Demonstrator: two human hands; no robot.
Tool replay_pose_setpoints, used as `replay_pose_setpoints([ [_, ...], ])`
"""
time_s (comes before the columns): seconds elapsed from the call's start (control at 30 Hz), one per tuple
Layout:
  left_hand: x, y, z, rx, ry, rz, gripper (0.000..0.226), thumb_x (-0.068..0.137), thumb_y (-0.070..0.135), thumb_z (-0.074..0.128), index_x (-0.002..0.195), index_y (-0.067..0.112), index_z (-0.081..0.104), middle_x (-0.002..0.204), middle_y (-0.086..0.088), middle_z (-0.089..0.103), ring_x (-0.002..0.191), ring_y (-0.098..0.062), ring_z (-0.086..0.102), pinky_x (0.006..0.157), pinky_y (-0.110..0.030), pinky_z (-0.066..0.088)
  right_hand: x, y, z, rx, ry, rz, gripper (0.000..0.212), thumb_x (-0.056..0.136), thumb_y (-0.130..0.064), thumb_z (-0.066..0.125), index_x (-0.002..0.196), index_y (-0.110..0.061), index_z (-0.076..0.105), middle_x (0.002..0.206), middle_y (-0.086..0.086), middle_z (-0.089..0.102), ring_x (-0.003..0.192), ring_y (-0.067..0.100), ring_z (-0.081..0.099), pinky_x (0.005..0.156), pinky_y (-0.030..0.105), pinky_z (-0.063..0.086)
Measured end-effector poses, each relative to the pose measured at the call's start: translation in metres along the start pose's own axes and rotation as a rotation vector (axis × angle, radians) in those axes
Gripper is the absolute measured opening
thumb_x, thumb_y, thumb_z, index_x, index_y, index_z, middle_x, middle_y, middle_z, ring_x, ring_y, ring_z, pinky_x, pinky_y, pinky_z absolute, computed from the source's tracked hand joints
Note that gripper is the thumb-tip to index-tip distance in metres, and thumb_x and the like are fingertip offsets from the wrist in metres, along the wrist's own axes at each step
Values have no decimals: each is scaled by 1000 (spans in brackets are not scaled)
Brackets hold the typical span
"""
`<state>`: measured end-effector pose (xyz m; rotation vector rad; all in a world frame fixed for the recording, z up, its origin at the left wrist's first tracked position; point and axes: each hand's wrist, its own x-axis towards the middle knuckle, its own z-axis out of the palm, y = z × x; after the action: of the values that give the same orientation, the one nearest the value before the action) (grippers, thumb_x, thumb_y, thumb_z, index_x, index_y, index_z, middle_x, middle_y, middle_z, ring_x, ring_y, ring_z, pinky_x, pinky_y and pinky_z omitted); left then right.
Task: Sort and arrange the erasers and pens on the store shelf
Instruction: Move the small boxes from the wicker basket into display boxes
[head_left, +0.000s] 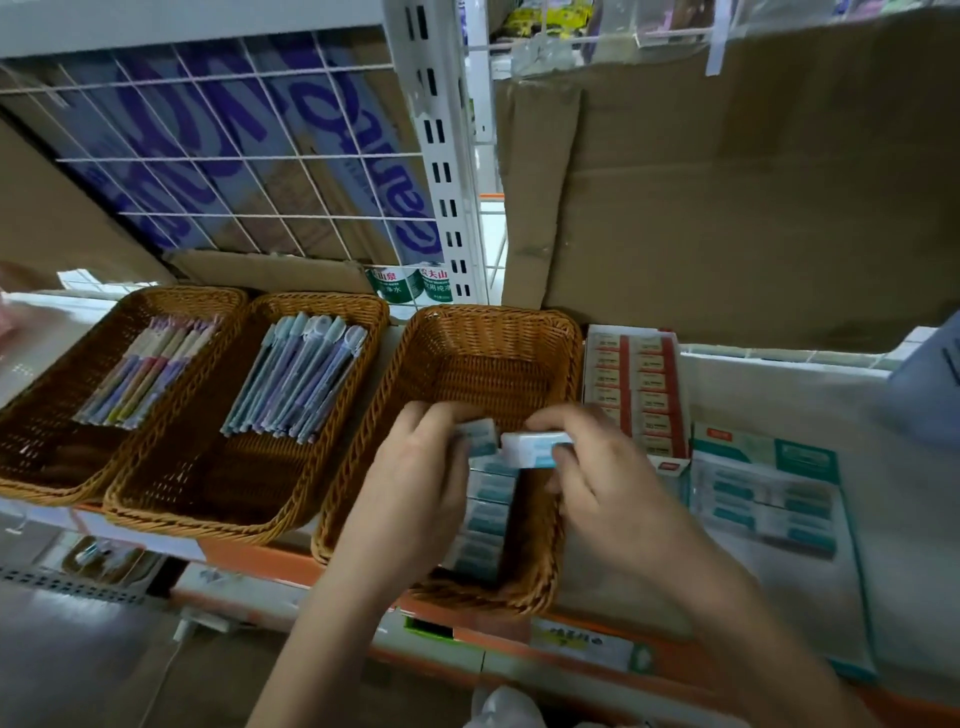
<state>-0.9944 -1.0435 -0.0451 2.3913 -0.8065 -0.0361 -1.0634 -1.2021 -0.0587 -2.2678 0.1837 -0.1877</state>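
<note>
Three wicker baskets stand side by side on the shelf. The left basket (62, 457) and the middle basket (171, 499) each hold several pens (296, 379). In the right basket (493, 343) a row of white and teal erasers (485, 514) lies along the middle. Over that row my left hand (415, 483) holds one eraser (478, 434). My right hand (608, 478) grips another white and teal eraser (532, 447) right beside it.
A box of red-banded erasers (636, 389) stands right of the baskets. A flat teal eraser box (769, 499) lies in front of it. Cardboard (727, 197) and a wire grid (234, 156) back the shelf. A sleeve (930, 384) shows at the far right.
</note>
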Motion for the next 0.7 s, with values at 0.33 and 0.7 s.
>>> replay_pose_setpoints([
  [0.33,18,79,80,-12,-286,227,54,92,12,53,137,36,38,145,8,26,131,-11,34,103,-18,34,-57,60,-72,-9,278,291,29,83,-9,67,107,-25,61,100,-6,67,96,15,64,86,36,52],
  [0.7,18,109,140,236,-319,396,32,88,22,60,119,27,59,127,11,52,124,-15,40,94,-26,41,-106,116,-87,-514,155,490,30,81,-27,67,110,-20,66,104,4,65,97,25,53,79,30,42],
])
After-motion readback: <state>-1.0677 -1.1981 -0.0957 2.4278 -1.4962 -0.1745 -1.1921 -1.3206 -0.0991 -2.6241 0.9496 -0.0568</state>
